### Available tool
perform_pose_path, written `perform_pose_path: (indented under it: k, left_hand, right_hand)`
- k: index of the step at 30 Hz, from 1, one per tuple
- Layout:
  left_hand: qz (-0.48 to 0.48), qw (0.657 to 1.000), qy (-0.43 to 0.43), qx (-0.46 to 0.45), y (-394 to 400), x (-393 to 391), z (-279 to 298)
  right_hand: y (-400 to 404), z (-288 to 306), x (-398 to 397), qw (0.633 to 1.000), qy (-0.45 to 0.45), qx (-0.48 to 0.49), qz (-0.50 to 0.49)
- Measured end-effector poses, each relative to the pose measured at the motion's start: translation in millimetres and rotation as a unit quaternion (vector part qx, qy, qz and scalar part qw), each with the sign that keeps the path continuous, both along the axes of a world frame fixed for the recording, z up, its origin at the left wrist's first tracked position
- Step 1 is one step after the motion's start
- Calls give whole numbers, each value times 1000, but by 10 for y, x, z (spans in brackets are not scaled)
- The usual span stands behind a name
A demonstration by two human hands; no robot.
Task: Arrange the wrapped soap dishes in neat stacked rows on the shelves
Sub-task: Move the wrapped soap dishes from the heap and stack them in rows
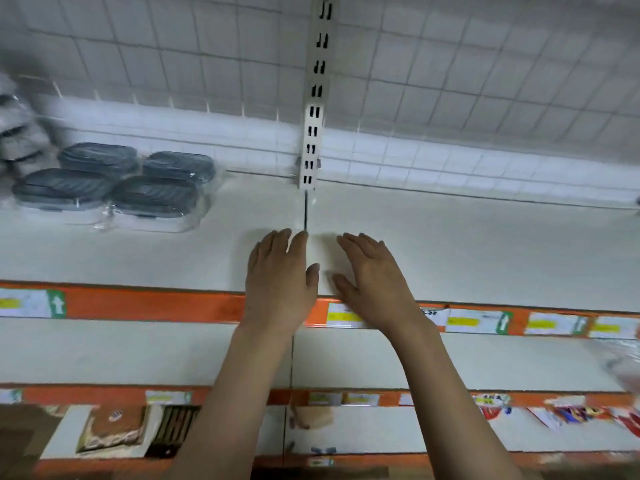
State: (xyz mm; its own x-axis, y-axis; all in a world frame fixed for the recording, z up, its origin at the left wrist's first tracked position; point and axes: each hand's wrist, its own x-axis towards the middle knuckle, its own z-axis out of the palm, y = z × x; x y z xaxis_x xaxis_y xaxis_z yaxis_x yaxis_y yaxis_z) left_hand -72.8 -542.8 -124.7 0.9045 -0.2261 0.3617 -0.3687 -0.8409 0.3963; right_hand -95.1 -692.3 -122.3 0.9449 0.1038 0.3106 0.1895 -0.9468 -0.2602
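Several grey soap dishes in clear wrap (152, 195) sit in two rows at the left of the white upper shelf (450, 244). More wrapped items (17, 133) are stacked, blurred, at the far left edge. My left hand (280, 282) and my right hand (374, 275) reach over the shelf's front edge near its middle seam, fingers straight, palms down. Neither hand holds anything. Both are well to the right of the soap dishes.
A slotted upright post (313, 126) and a wire grid back panel (485, 81) stand behind the shelf. Orange price strips (138, 306) edge each shelf. Lower shelves (104, 355) hold a brown packet (114, 431). A clear bag (623, 365) shows at the right edge.
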Motion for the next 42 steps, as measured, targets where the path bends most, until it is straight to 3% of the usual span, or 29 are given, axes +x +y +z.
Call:
perform_pose_path:
  k: [9, 15, 22, 35, 42]
  left_hand:
    - [-28, 998, 51, 21, -682, -394, 61]
    - [-27, 992, 113, -47, -883, -423, -7]
    - [0, 996, 90, -30, -1339, -562, -89]
    - [60, 991, 115, 44, -3073, -1400, 86]
    - [50, 989, 120, 73, -3674, -1721, 50]
  right_hand:
    - [-657, -15, -396, 999, 16, 21, -25]
    - [-876, 26, -473, 998, 27, 36, -49]
    - [-1333, -4, -645, 994, 2, 83, -68]
    - [-3548, -83, -1483, 992, -15, 84, -88]
    - [-4082, -171, -1777, 990, 2, 117, -79]
